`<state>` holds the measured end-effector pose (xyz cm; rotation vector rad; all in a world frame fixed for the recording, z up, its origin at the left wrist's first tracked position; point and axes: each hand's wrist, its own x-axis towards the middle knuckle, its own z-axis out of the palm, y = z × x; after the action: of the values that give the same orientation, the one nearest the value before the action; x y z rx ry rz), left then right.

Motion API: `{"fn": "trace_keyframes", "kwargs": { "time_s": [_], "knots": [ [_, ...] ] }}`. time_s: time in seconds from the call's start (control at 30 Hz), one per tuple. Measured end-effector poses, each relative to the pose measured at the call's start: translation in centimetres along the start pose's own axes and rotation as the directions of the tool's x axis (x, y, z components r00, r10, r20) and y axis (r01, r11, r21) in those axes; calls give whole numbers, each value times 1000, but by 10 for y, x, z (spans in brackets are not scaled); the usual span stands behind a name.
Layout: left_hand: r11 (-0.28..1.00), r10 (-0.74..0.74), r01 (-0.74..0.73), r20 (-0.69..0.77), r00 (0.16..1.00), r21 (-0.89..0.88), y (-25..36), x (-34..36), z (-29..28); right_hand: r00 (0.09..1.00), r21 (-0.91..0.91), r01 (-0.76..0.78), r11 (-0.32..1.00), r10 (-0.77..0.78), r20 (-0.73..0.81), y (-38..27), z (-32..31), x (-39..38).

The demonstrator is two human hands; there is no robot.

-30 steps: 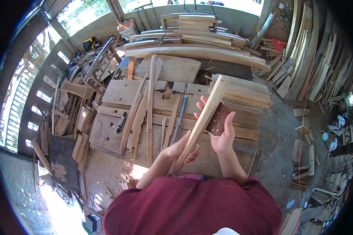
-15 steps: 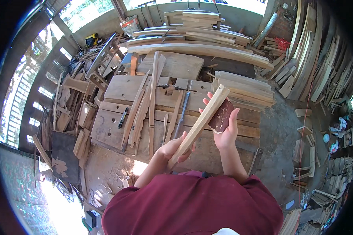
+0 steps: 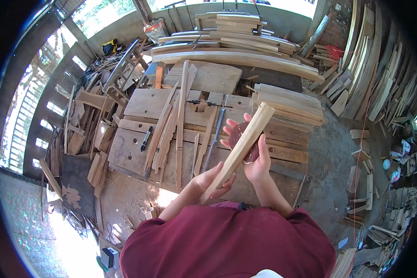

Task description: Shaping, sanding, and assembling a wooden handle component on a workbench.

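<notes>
My left hand [image 3: 214,181] grips the lower part of a pale wooden stick [image 3: 252,129], which slants up and to the right over the workbench. Behind its middle, my right hand [image 3: 255,160] cups a red-brown abrasive sheet [image 3: 236,133] against the stick, fingertips showing on the far side. On the bench [image 3: 125,143] below lie several long thin wood strips [image 3: 178,167], a long bluish metal tool [image 3: 216,135] and a dark pen-like object [image 3: 147,138].
Stacked planks [image 3: 245,59] lie across the back; upright boards [image 3: 366,55] lean at the right. Scrap wood [image 3: 99,132] and a dark panel [image 3: 74,185] are on the left. A bucket [image 3: 155,30] and a black-yellow tool [image 3: 109,47] stand by the wall. A red cord [image 3: 363,139] runs down the right.
My right hand and the abrasive sheet have shifted left behind the stick, so more of the sheet shows on the stick's left side. My left hand still grips the lower part.
</notes>
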<state>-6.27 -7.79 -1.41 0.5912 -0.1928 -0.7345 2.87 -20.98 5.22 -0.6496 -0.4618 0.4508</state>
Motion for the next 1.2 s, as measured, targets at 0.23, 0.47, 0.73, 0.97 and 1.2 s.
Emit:
{"fn": "trace_keyframes", "kwargs": {
  "time_s": [0.23,0.47,0.73,0.97,1.2],
  "knots": [
    [560,508,49,-390,768,827,11,11,42,996,142,49,989,-39,-76,-12,-3,3],
    [381,560,317,-489,669,869,-16,-6,28,962,80,230,970,-214,-171,-44,-33,19],
    [554,589,204,-553,589,807,7,25,33,991,-32,69,997,-72,-111,-2,4,6],
    [601,532,184,-561,634,777,-4,25,26,963,-69,146,987,-158,-217,-12,5,11],
    [732,413,129,-586,697,669,-1,27,23,970,-86,171,981,-183,-158,-29,7,26]
  ]
}}
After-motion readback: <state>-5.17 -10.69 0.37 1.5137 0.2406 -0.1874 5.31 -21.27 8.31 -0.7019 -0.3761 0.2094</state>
